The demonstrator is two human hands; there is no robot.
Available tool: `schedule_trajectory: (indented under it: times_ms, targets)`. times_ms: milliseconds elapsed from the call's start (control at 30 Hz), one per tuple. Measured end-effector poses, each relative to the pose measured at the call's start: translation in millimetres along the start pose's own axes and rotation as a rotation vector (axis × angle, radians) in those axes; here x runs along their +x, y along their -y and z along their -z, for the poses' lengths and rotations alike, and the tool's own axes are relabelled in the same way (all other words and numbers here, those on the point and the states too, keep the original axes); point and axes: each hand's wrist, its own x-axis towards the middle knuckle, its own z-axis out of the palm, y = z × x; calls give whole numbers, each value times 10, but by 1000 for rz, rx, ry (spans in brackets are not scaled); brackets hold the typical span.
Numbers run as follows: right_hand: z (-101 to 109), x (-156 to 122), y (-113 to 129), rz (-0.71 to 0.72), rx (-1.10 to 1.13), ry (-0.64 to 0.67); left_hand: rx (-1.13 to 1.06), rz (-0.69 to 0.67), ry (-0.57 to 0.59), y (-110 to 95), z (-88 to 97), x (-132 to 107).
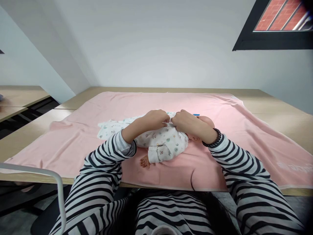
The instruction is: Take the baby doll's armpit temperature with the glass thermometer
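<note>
A baby doll (pixel 160 143) lies on its side on a pink blanket (pixel 220 111), its head to the right behind my wrist. It wears a white printed romper (pixel 166 140). My left hand (pixel 154 119) and my right hand (pixel 187 122) meet over the doll's chest, both with fingers curled and pinching the romper's front edge. A dark bead bracelet (pixel 213 139) circles my right wrist. The doll's small hand (pixel 144 161) sticks out of a sleeve toward me. A small blue thing (pixel 196 115) shows just behind my right hand.
The blanket covers a wooden table (pixel 276 107) that stands against a white wall. Another wooden desk (pixel 19 96) is at the left. A white chair rail (pixel 52 182) curves at the lower left. A dark window frame (pixel 269 40) is at the upper right.
</note>
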Motion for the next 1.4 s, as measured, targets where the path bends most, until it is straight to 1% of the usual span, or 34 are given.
schedule_trajectory:
  times_ms: [133,267,433,533,700,833,933,1200,1300,1400]
  targets:
    - [11,21,34,33,-14,-20,-11,-10,14,9,17,0]
    - [28,-5,11,33,-20,-34,-38,-26,8,14,39,-12]
    - [179,-95,-22,24,17,9,-75,-13,-21,6,76,-29]
    - [239,-114,2,32,71,-1,-113,-20,-8,17,91,-23]
    - [148,-53,37,12,163,-35,-167,-14,24,70,78,7]
    - [85,-31,11,22,182,-37,-235,-38,-2,148,40,34]
    - [93,-41,0,22,195,-30,-257,-55,-6,190,22,40]
    - [118,-74,34,3,199,-27,-245,-63,84,177,37,27]
    - [130,-82,41,-11,206,-22,-265,-66,102,215,37,39]
    - [167,-94,55,-17,206,5,-338,-86,133,282,46,55]
